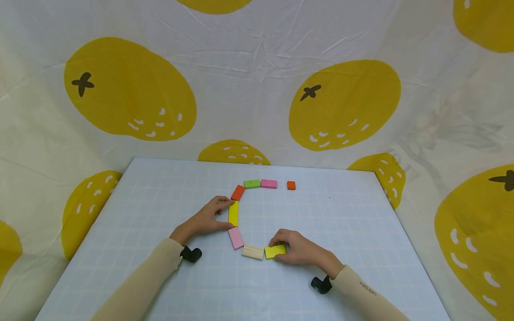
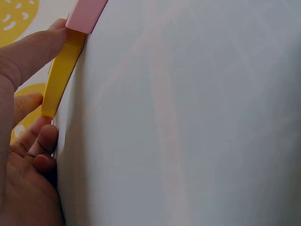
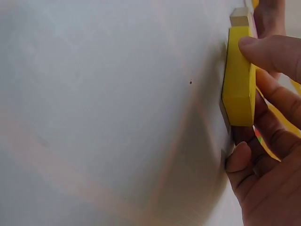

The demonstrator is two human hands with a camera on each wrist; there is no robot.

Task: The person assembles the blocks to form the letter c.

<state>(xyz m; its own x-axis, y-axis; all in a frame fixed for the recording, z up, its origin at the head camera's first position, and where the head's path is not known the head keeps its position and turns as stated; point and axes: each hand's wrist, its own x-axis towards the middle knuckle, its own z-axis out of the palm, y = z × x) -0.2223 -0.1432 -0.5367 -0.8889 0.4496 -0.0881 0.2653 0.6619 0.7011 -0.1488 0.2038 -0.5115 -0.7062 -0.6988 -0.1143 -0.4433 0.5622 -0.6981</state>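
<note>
In the head view, my left hand [image 1: 209, 217] holds a long yellow block [image 1: 233, 213] by its two ends, thumb at the near end and index finger at the far one. A pink block [image 2: 87, 16] adjoins the thumb end in the left wrist view. My right hand [image 1: 299, 247] pinches a second yellow block [image 3: 239, 75] between thumb and fingers, low at the tabletop. Just left of that block lies a plain wooden block [image 1: 253, 252], with a narrow gap between them. An orange-red block [image 1: 238, 192] sits beyond the left hand's fingertips.
The blocks form a curve open to the right on the pale checked tabletop [image 1: 341, 214]. Its far end has a green block [image 1: 252, 184] and a pink one [image 1: 269, 183]. A small orange-red block [image 1: 291, 185] lies apart, farther right. Fruit-print cloth [image 1: 241, 98] surrounds the table.
</note>
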